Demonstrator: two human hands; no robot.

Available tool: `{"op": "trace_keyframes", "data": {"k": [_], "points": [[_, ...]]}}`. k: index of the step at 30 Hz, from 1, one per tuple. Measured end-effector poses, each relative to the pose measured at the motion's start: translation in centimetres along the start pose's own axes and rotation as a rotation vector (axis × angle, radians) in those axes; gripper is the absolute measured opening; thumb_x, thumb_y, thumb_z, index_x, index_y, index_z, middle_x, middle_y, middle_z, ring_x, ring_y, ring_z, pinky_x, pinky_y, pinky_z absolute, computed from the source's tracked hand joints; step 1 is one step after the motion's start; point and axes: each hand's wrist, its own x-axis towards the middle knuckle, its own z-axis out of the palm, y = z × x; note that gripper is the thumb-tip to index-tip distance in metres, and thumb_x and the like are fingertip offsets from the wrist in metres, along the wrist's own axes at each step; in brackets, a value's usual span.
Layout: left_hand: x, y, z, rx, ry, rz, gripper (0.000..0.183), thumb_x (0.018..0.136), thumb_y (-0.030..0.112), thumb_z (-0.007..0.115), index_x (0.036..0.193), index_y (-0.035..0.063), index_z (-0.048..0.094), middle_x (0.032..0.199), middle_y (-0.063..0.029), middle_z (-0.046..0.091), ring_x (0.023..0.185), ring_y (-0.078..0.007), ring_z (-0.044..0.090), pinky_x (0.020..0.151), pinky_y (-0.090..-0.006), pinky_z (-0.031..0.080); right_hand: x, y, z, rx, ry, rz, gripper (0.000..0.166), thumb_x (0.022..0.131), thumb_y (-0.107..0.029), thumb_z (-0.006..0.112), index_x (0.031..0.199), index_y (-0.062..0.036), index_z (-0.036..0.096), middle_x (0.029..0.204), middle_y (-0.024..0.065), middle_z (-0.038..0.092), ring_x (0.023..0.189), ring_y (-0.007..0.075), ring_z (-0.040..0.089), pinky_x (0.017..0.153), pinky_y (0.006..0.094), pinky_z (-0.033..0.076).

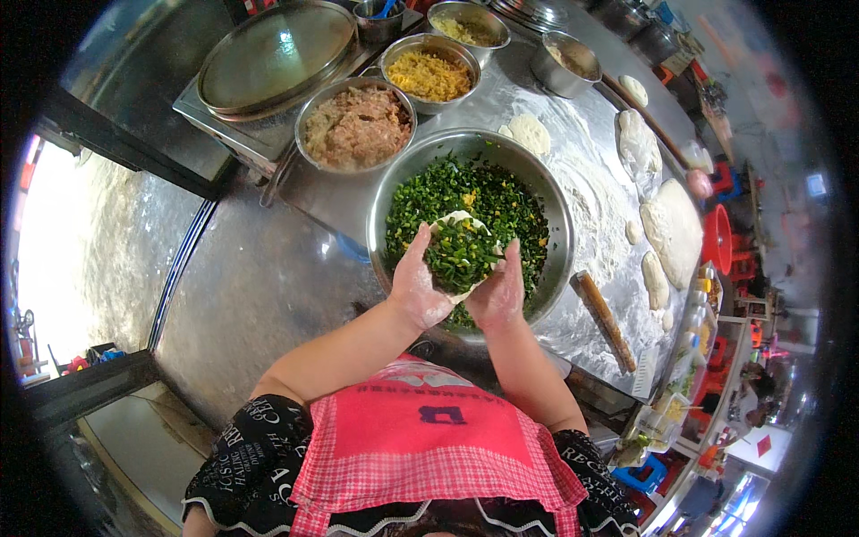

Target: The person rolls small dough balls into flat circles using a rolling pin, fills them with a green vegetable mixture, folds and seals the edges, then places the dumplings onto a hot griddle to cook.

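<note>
Floury and cupped, my left hand (419, 285) and my right hand (500, 288) hold one round dough wrapper (460, 216) from both sides. A heap of chopped green filling (460, 255) with a few yellow bits lies on the dough and hides most of it. Both hands are over the near half of a large steel bowl (562, 201), which holds more chopped greens (436, 184). To the bowl's right, a short wooden rolling pin (604, 322) lies on the floured steel worktop.
Beyond the bowl stand a steel bowl of minced meat (362, 127), a bowl of yellow filling (429, 75) and a round griddle (278, 57). At right lie a large dough slab (671, 231), smaller dough pieces (654, 280), a long rolling pin (647, 121) and a white scraper (645, 372).
</note>
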Motion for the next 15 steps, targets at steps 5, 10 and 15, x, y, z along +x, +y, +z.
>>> {"op": "trace_keyframes", "data": {"k": [5, 10, 15], "points": [[0.9, -1.3, 0.3, 0.032, 0.154, 0.190, 0.043, 0.102, 0.039, 0.037, 0.125, 0.0074, 0.055, 0.121, -0.0108, 0.062, 0.110, -0.0279, 0.060, 0.099, -0.0420, 0.045, 0.6, 2.4, 1.9, -0.083, 0.155, -0.119, 0.046, 0.100, -0.038, 0.042, 0.130, -0.0026, 0.049, 0.125, 0.0140, 0.058, 0.114, 0.0294, 0.057, 0.100, 0.0432, 0.046], [2.4, -2.6, -1.7, 0.491, 0.302, 0.470, 0.031, 0.102, 0.023, 0.042, 0.121, 0.0046, 0.056, 0.113, -0.0049, 0.062, 0.102, -0.0162, 0.058, 0.093, -0.0311, 0.044, -0.1, 2.9, 2.6, -0.294, 0.245, -0.323, 0.036, 0.101, -0.023, 0.039, 0.129, -0.0016, 0.049, 0.121, 0.0127, 0.058, 0.111, 0.0239, 0.057, 0.097, 0.0363, 0.045], [2.2, -2.5, -0.9, 0.877, 0.249, 0.734, 0.027, 0.100, 0.012, 0.042, 0.122, 0.0028, 0.056, 0.115, -0.0062, 0.061, 0.099, -0.0152, 0.059, 0.090, -0.0284, 0.047, 0.2, 2.7, 1.9, -0.480, 0.080, -0.536, 0.035, 0.102, -0.021, 0.042, 0.129, -0.0012, 0.051, 0.128, 0.0097, 0.055, 0.118, 0.0202, 0.052, 0.101, 0.0347, 0.041]]}}
